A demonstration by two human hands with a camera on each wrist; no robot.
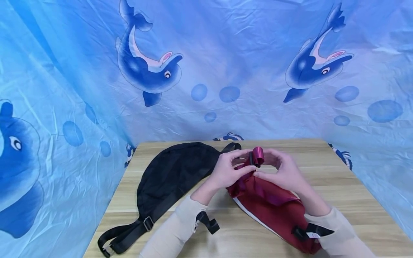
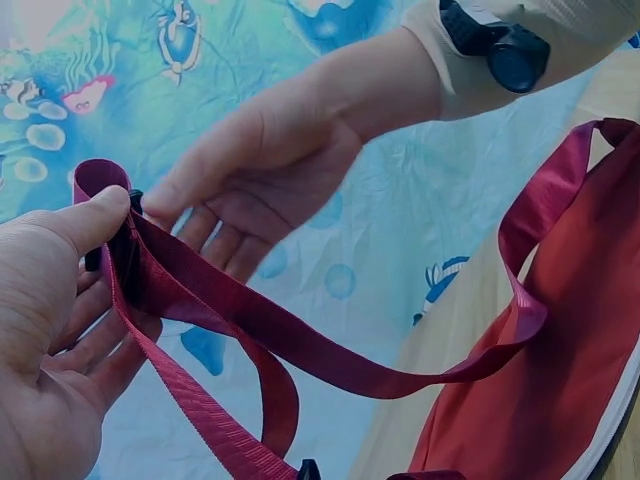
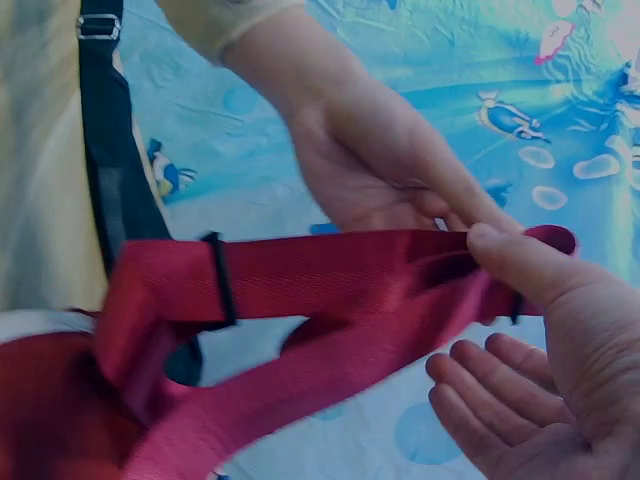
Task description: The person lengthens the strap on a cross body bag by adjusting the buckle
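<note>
A dark red waist bag (image 1: 274,211) with a white-edged seam lies on the table, its magenta strap (image 2: 350,365) raised in a loop. At the folded strap end (image 1: 258,156), my left hand (image 1: 224,170) pinches the webbing and a black buckle piece between thumb and fingers. Opposite it, my right hand (image 1: 285,170) pinches the same end, thumb (image 3: 520,262) on the webbing and the other fingers spread loosely below. A black slider (image 3: 222,280) sits along the strap in the right wrist view. The buckle is partly hidden by the fingers.
A black waist bag (image 1: 180,172) lies to the left on the wooden table (image 1: 332,186), its strap with a metal slider (image 1: 148,223) trailing to the front left. Blue dolphin-printed cloth (image 1: 251,53) hangs behind and beside the table. Black bands circle both sleeves.
</note>
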